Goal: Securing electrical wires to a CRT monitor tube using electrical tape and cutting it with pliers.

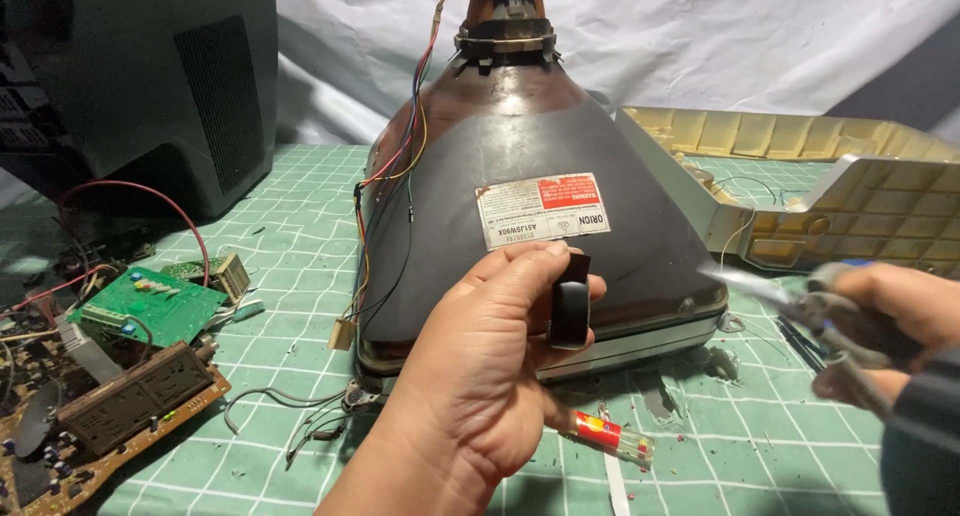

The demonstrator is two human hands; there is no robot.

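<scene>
Head camera looks down on my left hand (480, 376) pinching a small black strip (571, 311) against the picture tube (540, 176) on the counter (760, 446). My right hand (885, 321) is closed around pliers (800, 301), tips near the tube's rim. I judge I'm mid-strip-down; next calls for a steady tool grip.

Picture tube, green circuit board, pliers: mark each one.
picture tube (520, 146), head view, dark funnel back.
green circuit board (160, 306), head view, board face.
pliers (760, 288), head view, blurred metal jaws, in right hand (900, 326).
</scene>
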